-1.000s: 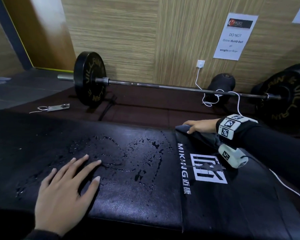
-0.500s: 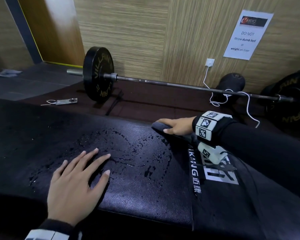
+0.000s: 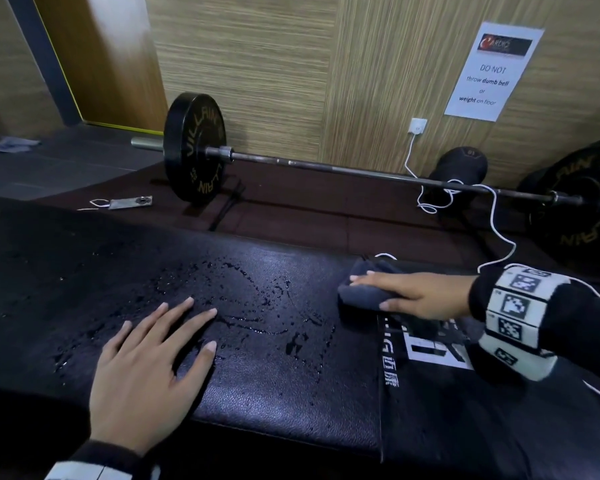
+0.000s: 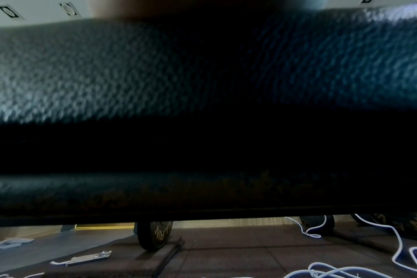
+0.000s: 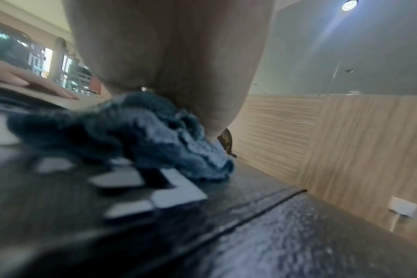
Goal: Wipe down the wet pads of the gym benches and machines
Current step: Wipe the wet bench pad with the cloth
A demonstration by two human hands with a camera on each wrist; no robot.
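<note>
1. The black padded leather-look bench surface (image 3: 291, 375) fills the lower part of the head view, with scattered water droplets and streaks (image 3: 243, 306) across its middle.
2. The left hand (image 3: 146, 372) lies flat on the wet part of the pad, palm down, its grip open with fingers straight and spread, holding nothing.
3. The right hand (image 3: 409, 296) rests on a bunched dark grey-blue towel cloth (image 3: 357, 292), fingers laid over its top and the thumb tucked against its near side, so this grip presses and holds the cloth onto the pad.
4. The cloth sits near the far edge of the pad, just right of the wet patch and beside the white printed logo (image 3: 430, 351); the right wrist view shows it crumpled under the palm (image 5: 169, 62), touching the logo.
5. The left wrist view is mostly dark, filled by the pad's grained side.
6. On the floor behind lies a long steel barbell with black rubber plates (image 3: 194, 147), a white cable (image 3: 496, 216) running from a wall socket (image 3: 418, 126), and a printed paper notice (image 3: 489, 71) on the wood-grain wall.
</note>
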